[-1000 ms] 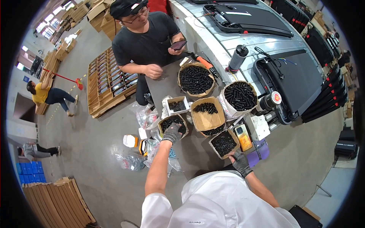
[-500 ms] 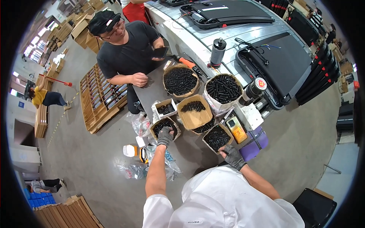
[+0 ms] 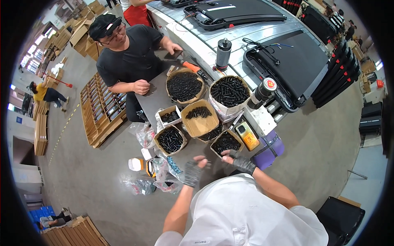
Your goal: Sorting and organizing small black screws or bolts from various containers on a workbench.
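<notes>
Both gloved hands meet low-centre of frame, just below the open boxes: left hand (image 3: 192, 172) cupped palm-up w/ fingers loose, right hand (image 3: 240, 160) reaching toward it, fingertips pinched on what looks like a small black screw (image 3: 208, 163) – too small to be sure. The nearest box of black screws (image 3: 225, 142) sits just above the right hand, so picking is quick. Co-worker in black (image 3: 129, 61) stands upper left, across the grey table (image 3: 152, 100).
</notes>
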`<state>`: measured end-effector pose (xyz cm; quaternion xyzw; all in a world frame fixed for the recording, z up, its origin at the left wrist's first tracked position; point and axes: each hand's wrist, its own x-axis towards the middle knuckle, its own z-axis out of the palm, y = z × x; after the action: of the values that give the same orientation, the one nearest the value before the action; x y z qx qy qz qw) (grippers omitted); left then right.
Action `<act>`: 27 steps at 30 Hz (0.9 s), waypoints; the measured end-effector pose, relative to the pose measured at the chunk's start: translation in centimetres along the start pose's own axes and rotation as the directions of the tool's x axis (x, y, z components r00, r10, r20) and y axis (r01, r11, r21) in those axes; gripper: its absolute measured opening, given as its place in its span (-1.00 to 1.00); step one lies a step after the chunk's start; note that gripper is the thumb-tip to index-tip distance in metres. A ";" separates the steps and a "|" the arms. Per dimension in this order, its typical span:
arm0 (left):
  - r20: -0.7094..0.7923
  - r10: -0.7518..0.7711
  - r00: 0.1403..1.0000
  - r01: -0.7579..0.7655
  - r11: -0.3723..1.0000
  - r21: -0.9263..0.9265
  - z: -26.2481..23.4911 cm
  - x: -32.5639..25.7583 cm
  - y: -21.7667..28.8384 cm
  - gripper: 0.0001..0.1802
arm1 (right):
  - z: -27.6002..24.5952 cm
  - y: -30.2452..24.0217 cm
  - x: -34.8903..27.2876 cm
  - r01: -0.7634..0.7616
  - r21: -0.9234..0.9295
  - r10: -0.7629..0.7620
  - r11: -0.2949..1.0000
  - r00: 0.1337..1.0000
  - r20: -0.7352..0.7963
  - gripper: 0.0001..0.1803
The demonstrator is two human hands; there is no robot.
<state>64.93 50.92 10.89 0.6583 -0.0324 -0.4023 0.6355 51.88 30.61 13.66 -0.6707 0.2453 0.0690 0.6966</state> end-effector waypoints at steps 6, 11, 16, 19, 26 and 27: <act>0.031 0.112 0.993 -0.112 0.994 -0.001 4.1 -0.6 0.9 -0.69 | 2.2 -0.6 -0.2 0.040 0.067 -0.038 0.997 0.999 -0.020 -0.72; 0.004 -0.082 0.997 0.081 0.973 -0.218 3.9 -1.3 2.3 -0.63 | 1.9 -3.0 -1.3 -0.013 0.323 0.044 0.946 0.995 -0.091 -0.76; 0.028 0.031 0.999 -0.029 0.997 -0.073 5.8 -1.8 1.6 -0.61 | 2.5 -1.5 -0.8 0.064 0.205 -0.027 0.977 0.983 -0.180 -0.77; 0.109 0.235 0.966 -0.250 0.955 0.158 6.6 -2.4 3.0 -0.62 | 2.3 -1.4 -1.2 0.066 0.073 -0.052 0.995 0.983 -0.175 -0.77; 0.114 0.051 0.992 -0.055 0.998 0.040 5.9 -2.1 -0.6 -0.74 | 3.0 1.3 -2.0 0.134 -0.107 -0.148 0.985 0.978 -0.146 -0.75; 0.075 0.061 0.995 -0.067 0.994 0.083 5.9 -2.1 -0.6 -0.75 | 3.1 1.7 -2.1 0.166 -0.132 -0.183 0.977 0.974 -0.130 -0.74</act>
<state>59.84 47.38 12.17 0.6683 -0.0935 -0.4037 0.6178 50.09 34.31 13.01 -0.7335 0.2297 -0.0257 0.6392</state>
